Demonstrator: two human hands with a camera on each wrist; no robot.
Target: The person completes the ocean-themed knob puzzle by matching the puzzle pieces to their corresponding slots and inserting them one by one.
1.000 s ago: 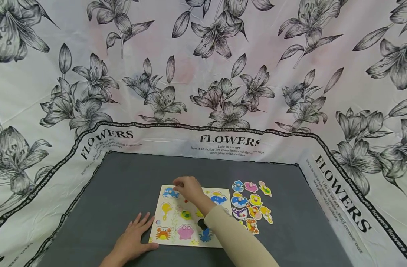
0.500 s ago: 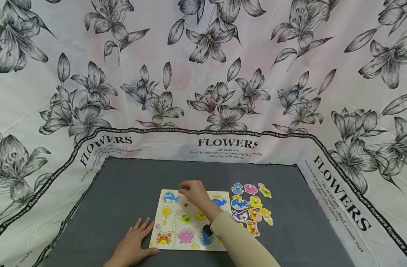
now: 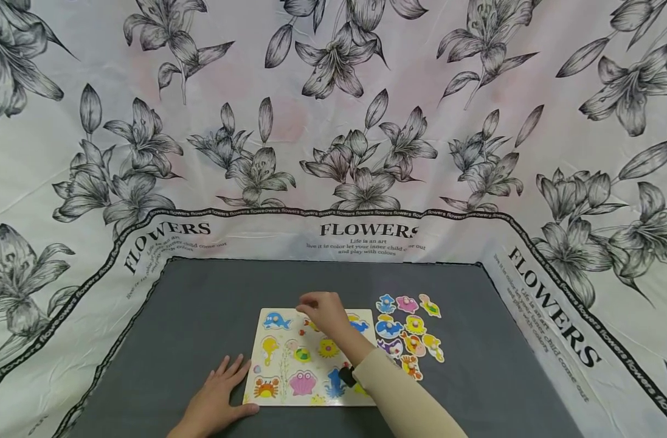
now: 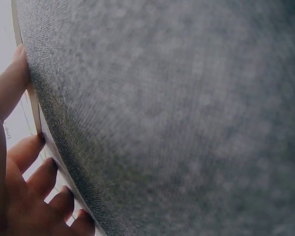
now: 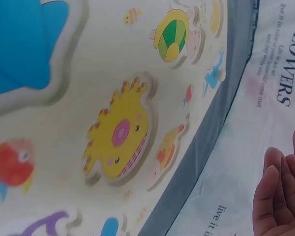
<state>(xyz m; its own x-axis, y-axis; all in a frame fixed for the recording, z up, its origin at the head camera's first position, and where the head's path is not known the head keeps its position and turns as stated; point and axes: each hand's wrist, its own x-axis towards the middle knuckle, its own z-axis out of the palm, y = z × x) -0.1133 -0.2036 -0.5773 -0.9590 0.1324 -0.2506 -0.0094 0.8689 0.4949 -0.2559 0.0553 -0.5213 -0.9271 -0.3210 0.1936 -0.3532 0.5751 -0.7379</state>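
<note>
One puzzle board [image 3: 289, 389], two hands

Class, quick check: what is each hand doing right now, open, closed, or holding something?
Left hand: open, fingers spread flat, touching the left edge of the puzzle board.
Right hand: above the board's far edge; holding nothing visible, open or closed cannot be told.

A dark grey felt mat [image 3: 213, 304] spreads under everything, a white cloth printed with black lilies and the word FLOWERS [image 3: 366, 152] rises behind and round it, well beyond the right hand's fingertips.
</note>
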